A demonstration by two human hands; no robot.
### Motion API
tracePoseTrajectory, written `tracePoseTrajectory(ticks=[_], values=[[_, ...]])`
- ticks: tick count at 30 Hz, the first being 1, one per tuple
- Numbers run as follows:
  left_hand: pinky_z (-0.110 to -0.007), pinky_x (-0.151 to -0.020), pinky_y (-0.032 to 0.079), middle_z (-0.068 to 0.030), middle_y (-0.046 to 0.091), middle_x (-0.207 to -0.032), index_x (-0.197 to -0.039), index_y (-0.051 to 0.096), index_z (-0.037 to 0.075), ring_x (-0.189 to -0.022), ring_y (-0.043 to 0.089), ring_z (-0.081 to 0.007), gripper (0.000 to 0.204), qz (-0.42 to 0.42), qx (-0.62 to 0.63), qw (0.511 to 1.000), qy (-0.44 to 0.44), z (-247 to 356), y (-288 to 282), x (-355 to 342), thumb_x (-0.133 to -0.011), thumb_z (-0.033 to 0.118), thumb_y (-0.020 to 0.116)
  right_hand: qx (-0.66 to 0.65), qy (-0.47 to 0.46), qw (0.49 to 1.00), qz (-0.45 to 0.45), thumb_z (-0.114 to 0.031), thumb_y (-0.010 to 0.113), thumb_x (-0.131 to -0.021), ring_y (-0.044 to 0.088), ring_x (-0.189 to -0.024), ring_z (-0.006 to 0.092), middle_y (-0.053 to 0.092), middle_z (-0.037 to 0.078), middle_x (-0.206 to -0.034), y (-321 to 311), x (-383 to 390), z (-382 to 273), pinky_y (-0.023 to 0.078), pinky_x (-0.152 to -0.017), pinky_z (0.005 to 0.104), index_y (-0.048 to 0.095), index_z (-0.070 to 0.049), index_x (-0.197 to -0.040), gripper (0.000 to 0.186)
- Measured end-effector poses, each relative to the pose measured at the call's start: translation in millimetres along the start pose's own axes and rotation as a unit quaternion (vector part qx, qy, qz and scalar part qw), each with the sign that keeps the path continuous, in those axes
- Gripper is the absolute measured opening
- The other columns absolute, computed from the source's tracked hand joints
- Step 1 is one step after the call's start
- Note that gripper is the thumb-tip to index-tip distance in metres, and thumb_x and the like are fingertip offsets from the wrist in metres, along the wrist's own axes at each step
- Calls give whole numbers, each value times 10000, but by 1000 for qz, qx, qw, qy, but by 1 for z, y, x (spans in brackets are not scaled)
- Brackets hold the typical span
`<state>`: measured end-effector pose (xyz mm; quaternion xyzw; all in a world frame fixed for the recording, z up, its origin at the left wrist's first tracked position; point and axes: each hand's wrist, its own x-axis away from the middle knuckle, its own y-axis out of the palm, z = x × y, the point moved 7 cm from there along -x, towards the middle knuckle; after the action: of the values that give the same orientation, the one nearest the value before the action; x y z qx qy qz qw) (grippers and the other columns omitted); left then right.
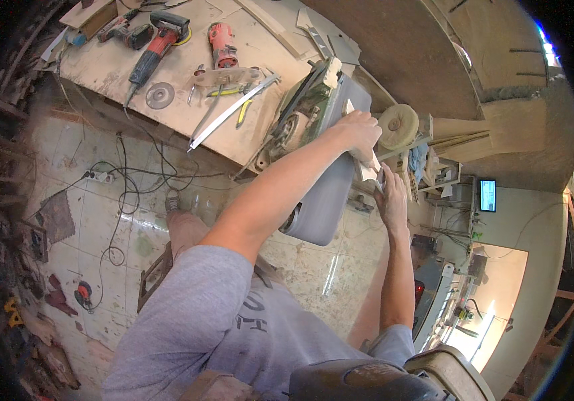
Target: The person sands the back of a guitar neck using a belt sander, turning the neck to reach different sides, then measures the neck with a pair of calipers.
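Note:
A pale wooden piece (369, 171) lies against the grey belt of a belt sander (327, 194), along its right side. My left hand (359, 137) is closed over the upper part of the piece, fingers curled round it. At its lower end, my right hand (392, 199) grips the piece with thumb and fingers. Both hands hide much of the wood, so its full shape cannot be told. The sander's green, dusty body (300, 117) stands at the workbench edge, left of the belt.
On the dusty workbench (187, 127) lie a red-black polisher (157, 53), a red router (221, 43), a drill (125, 33), a disc (160, 95) and yellow-handled pliers (243, 112). A round wheel (398, 125) is beside my left hand. Cables (126, 177) cross the tiled floor.

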<state>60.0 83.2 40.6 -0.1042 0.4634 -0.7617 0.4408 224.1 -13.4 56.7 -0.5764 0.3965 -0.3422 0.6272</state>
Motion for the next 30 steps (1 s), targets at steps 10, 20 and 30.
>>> tracePoseTrajectory(ticks=[10,20,30], values=[[-437,-1093,448,-189,660,-1280,-1208,692,-15,-1271,573,-343,815,-2,-53,998,-38,-20,-27,15,-720,628,807,5,-10,999,38,7,765,-759,589,-1111,365,601,135,-1163,6,-33,-7,482,-950,479,510,-107,-1449,744],[-471,-1065,425,-196,620,-1206,-1093,661,11,-1218,543,-366,660,20,-67,997,-45,-19,-26,23,-760,556,829,5,-22,996,89,-36,763,-772,596,-1122,311,612,91,-1159,9,-26,-4,484,-947,459,541,-136,-1447,718],[-456,-1070,424,-193,643,-1225,-1093,698,23,-1229,549,-366,599,-14,-26,996,-80,-9,-23,20,-776,518,813,8,-51,995,80,-49,775,-756,586,-1108,290,602,79,-1158,-1,-17,10,454,-953,440,540,-148,-1463,751]])
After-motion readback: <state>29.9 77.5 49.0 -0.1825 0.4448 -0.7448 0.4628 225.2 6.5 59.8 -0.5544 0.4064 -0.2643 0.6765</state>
